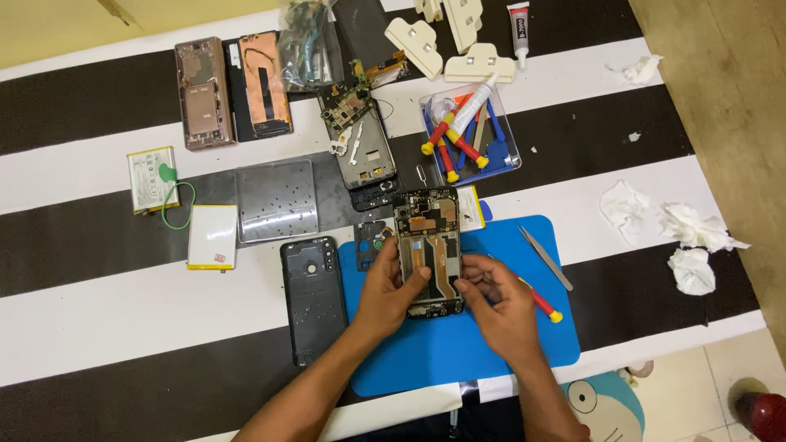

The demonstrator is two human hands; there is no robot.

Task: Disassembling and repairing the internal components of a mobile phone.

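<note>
An opened smartphone (pixel 427 237) with its back removed lies on a blue work mat (pixel 491 327), showing its boards and a copper-coloured flex. My left hand (pixel 389 295) grips the phone's lower left side, thumb across the inside. My right hand (pixel 499 307) touches the phone's lower right edge with its fingertips and holds a red-and-yellow screwdriver (pixel 544 304) against the palm. The phone's black back cover (pixel 313 299) rests left of the mat.
Metal tweezers (pixel 546 258) lie on the mat's right. A clear tray (pixel 471 135) of screwdrivers, two batteries (pixel 213 236), a metal plate (pixel 277 199), other dismantled phones (pixel 233 90), cream clips (pixel 442 41), a glue tube (pixel 519 23) and crumpled tissues (pixel 692 245) cover the striped table.
</note>
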